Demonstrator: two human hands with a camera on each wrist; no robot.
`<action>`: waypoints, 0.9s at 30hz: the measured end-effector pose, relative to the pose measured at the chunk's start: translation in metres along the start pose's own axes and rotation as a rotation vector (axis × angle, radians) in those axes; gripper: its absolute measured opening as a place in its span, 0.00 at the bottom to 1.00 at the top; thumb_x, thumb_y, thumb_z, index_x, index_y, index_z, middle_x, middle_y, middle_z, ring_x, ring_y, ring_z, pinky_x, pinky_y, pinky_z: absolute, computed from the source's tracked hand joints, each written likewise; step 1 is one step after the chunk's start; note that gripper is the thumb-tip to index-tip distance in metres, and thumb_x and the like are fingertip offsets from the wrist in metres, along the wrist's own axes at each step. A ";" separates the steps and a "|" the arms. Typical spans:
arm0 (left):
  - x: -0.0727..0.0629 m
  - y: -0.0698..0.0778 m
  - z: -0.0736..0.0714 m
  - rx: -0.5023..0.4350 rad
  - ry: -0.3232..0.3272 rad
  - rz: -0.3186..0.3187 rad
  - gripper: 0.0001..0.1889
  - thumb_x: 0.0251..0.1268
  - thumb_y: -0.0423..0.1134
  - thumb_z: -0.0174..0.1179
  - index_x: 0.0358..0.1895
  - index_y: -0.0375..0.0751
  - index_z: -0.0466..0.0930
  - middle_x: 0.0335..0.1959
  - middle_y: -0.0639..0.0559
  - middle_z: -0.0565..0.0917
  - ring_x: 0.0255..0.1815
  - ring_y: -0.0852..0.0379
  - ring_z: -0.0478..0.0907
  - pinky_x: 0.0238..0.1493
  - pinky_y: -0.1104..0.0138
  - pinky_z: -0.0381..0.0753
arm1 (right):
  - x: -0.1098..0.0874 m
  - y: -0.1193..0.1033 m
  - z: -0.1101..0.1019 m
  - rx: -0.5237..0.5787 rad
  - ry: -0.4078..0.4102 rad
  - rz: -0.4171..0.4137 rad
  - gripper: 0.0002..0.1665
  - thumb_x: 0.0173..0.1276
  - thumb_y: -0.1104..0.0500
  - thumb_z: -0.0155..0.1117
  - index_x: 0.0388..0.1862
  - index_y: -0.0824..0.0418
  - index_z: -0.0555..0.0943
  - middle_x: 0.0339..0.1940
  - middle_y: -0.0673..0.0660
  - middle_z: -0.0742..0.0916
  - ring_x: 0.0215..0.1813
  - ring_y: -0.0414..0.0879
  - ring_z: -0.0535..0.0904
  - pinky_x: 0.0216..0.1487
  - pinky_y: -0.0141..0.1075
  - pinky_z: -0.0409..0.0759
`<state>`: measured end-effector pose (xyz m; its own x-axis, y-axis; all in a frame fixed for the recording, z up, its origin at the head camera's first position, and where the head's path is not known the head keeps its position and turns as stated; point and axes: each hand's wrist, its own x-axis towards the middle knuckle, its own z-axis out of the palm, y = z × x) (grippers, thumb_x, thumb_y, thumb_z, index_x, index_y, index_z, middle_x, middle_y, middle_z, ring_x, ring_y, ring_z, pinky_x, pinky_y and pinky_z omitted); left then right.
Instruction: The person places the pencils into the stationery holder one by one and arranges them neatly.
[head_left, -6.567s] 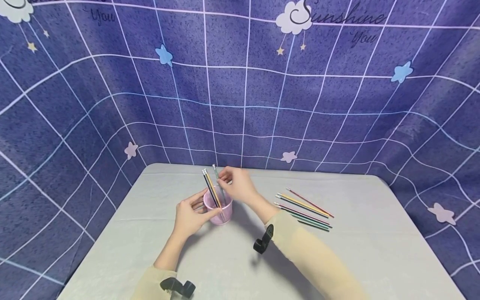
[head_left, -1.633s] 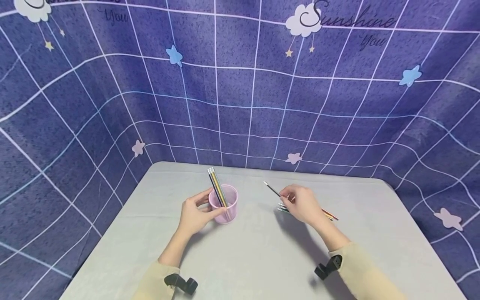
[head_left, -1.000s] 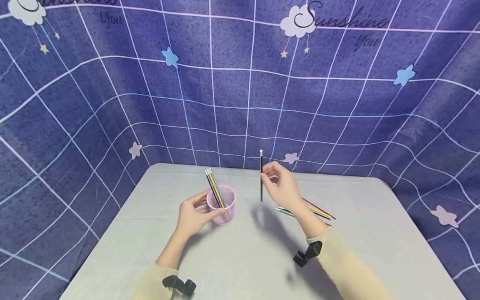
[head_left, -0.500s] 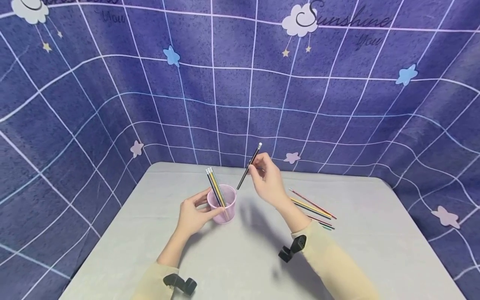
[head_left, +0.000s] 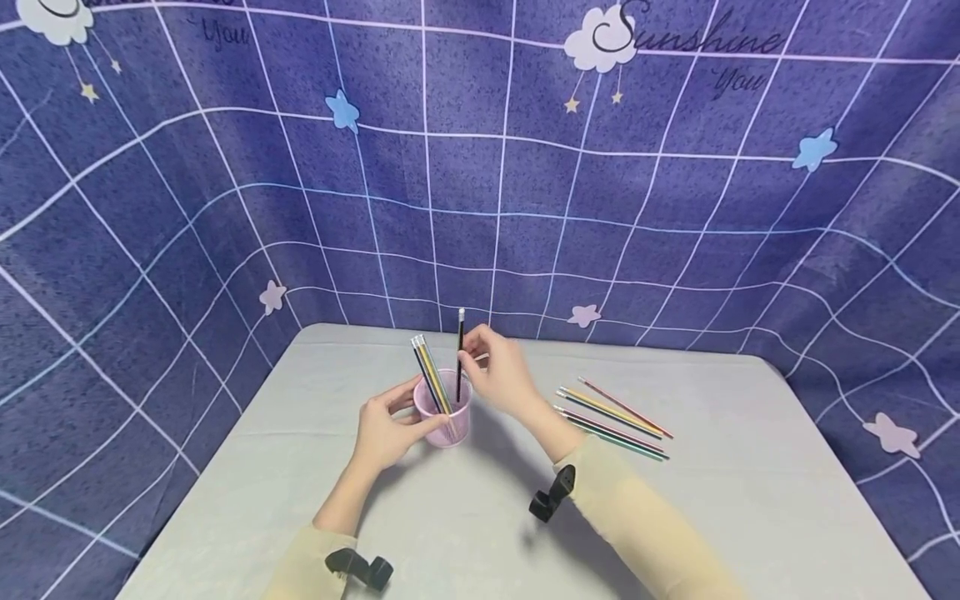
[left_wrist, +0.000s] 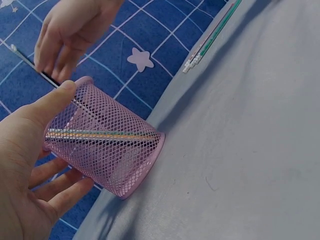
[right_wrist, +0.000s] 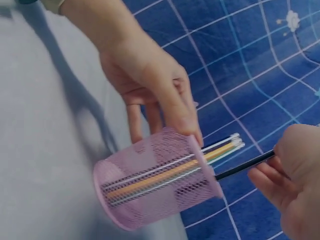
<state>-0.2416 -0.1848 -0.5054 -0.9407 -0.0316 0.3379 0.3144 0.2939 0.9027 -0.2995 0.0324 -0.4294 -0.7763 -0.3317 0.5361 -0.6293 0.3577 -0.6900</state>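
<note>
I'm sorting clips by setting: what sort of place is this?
Probably an indoor recording setup: a star-patterned cloth backdrop hangs behind a pale table, and black wrist cameras are worn.

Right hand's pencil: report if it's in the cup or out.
Partly in: the lower part of the pencil shows through the mesh cup; the right hand pinches it above the rim.

"Sunshine" (head_left: 705,38) and, twice, "You" (head_left: 738,79) on the purple backdrop (head_left: 468,187)
</note>
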 end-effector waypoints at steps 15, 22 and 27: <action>-0.001 -0.003 0.000 -0.013 -0.006 -0.001 0.40 0.47 0.39 0.87 0.68 0.39 0.83 0.56 0.36 0.90 0.56 0.36 0.90 0.51 0.57 0.96 | 0.004 -0.004 0.025 -0.288 -0.139 0.071 0.04 0.73 0.63 0.70 0.40 0.64 0.87 0.37 0.57 0.95 0.37 0.45 0.92 0.40 0.27 0.92; 0.001 -0.004 0.000 -0.025 -0.009 0.007 0.40 0.47 0.38 0.87 0.68 0.39 0.83 0.55 0.36 0.91 0.55 0.36 0.90 0.51 0.54 0.95 | 0.007 -0.005 0.033 -0.389 -0.136 0.055 0.03 0.71 0.64 0.71 0.39 0.63 0.88 0.36 0.55 0.95 0.37 0.44 0.93 0.41 0.32 0.94; 0.000 -0.004 0.000 -0.030 -0.008 0.001 0.40 0.47 0.37 0.87 0.68 0.39 0.83 0.55 0.35 0.90 0.55 0.36 0.90 0.51 0.58 0.96 | 0.007 -0.005 0.037 -0.441 -0.122 0.045 0.03 0.71 0.63 0.73 0.38 0.63 0.88 0.35 0.55 0.95 0.36 0.45 0.93 0.39 0.33 0.94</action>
<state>-0.2433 -0.1861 -0.5087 -0.9412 -0.0238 0.3371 0.3192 0.2654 0.9098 -0.3003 -0.0039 -0.4402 -0.8098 -0.3985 0.4305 -0.5713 0.7027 -0.4241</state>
